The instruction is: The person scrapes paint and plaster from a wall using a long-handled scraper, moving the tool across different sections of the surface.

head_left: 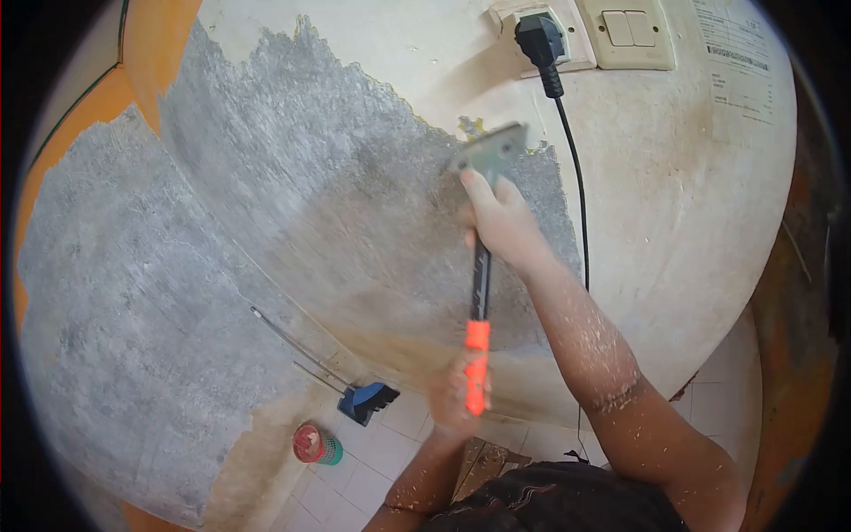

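Observation:
A long-handled scraper (480, 279) with a black shaft, an orange grip and a wide metal head is held up against the wall. My right hand (503, 220) is closed around it just below the head, thumb pointing up toward the blade. Lower down, my left hand (454, 396) wraps the orange grip and looks slightly blurred. The blade lies at the border between bare grey plaster (328, 168) and cream paint (434, 44), where small yellowish flakes show. Pale chips stick to my right forearm.
Right of the blade, a black plug (538, 40) sits in a socket beside a light switch (629, 28); its cord (578, 186) hangs down the wall. A blue-black broom and dustpan (365, 401) lean in the corner near a red-green basket (328, 446) on the tiles.

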`<state>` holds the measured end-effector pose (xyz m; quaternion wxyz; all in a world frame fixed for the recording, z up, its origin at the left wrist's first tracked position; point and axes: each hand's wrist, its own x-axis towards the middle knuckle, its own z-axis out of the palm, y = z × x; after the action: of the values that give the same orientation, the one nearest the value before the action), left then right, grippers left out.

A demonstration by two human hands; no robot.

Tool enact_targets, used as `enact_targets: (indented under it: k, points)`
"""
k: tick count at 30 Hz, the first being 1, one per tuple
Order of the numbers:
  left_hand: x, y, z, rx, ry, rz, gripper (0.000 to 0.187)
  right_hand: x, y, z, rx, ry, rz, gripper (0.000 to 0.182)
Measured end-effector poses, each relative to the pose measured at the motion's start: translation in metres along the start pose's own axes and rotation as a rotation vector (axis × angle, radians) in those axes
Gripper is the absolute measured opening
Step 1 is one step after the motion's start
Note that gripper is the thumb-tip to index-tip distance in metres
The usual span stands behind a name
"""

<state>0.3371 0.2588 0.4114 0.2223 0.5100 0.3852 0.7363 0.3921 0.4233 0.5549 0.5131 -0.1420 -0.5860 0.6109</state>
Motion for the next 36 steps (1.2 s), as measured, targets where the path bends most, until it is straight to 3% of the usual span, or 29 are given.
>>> enact_targets:
  k: [4,7,9,14,18,23,29,34,36]
  points:
    - [-0.01,0.001,0.006,0.072,-0.036,-0.131,0.054,0.001,0.014,-0.007,0.012,-0.027,0.069,0.032]
    - [0.006,0.025,0.01,-0.114,0.016,-0.153,0.061,0.014,-0.01,0.003,-0.033,-0.03,0.094,0.034]
    - [0.007,0.033,0.012,-0.004,-0.068,-0.055,0.061,0.01,-0.006,0.004,-0.016,-0.001,0.065,0.034]
    - [-0.014,0.003,0.008,0.115,-0.051,-0.039,0.053,-0.005,0.013,-0.005,0.026,0.016,0.029,0.033]
    - [0.015,0.01,-0.002,0.13,-0.011,-0.058,0.052,0.017,-0.002,0.007,-0.029,-0.01,0.004,0.032]
    - [0.005,0.015,0.001,-0.052,-0.007,0.011,0.054,0.011,-0.001,0.008,0.016,-0.001,-0.019,0.031]
    - [-0.003,0.001,0.002,0.068,0.017,-0.124,0.056,0.007,0.006,0.004,0.006,0.011,0.008,0.031]
    - [0.019,0.017,0.004,-0.088,0.004,0.026,0.056,0.019,-0.019,0.016,-0.038,-0.015,-0.013,0.032]
    - [-0.004,0.015,0.009,-0.086,-0.01,-0.026,0.056,0.003,-0.001,0.008,-0.03,0.006,0.007,0.032]
